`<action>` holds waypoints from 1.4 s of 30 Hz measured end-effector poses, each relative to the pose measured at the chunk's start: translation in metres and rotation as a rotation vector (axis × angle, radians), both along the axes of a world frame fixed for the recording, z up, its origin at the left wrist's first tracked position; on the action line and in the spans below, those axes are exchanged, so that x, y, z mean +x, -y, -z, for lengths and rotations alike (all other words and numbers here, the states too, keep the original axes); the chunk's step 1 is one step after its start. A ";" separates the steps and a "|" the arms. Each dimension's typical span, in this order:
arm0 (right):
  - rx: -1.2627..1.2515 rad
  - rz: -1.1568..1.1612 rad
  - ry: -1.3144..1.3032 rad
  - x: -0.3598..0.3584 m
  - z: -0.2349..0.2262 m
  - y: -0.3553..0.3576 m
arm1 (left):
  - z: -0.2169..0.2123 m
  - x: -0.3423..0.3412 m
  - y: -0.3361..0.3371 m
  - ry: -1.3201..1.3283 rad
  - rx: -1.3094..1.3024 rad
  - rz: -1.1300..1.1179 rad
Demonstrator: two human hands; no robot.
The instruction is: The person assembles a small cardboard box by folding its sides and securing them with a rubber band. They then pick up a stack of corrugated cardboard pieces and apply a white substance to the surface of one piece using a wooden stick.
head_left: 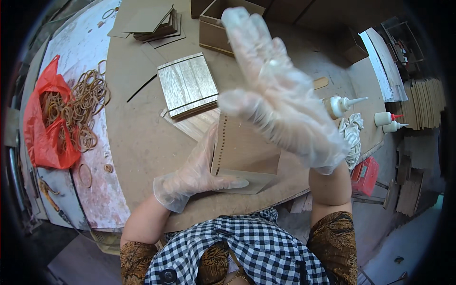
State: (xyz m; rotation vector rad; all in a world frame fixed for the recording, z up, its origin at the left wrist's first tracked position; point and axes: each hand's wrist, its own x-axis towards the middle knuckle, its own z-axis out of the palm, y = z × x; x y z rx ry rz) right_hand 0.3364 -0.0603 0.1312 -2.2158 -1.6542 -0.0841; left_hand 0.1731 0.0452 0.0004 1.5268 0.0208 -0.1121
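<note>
A brown wooden box [249, 147] with a row of small notches along its left edge and a pale near side stands before me. My left hand [190, 175], in a clear plastic glove, grips its left side, with the thumb along the near side. Above the box, my right hand [285, 97] is raised in a similar glove, slightly blurred. Its fingers and thumb are spread, nothing shows in it, and it hides part of the box. Beyond the left hand lies a stack of light wood panels [187, 80] with dark stripes, over a loose pale board [190, 124].
A red plastic bag [40, 128] spills rubber bands [88, 97] at left. Thin boards [159, 23] and an open box [213, 33] stand at the back. On the right are glue bottles [338, 107], a white cloth [350, 137] and a red container [365, 175].
</note>
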 end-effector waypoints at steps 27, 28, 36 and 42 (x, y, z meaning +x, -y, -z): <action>-0.124 -0.017 0.081 0.006 0.081 -0.047 | 0.007 0.000 0.002 0.141 0.010 -0.062; -0.088 -0.030 0.107 0.007 0.083 -0.047 | 0.007 -0.001 0.002 0.140 0.011 -0.066; 0.482 0.100 -0.134 0.034 0.030 -0.011 | 0.009 0.000 0.002 0.124 -0.012 -0.051; 0.207 0.154 -0.416 0.019 0.029 0.033 | -0.003 0.000 0.003 0.052 -0.084 -0.050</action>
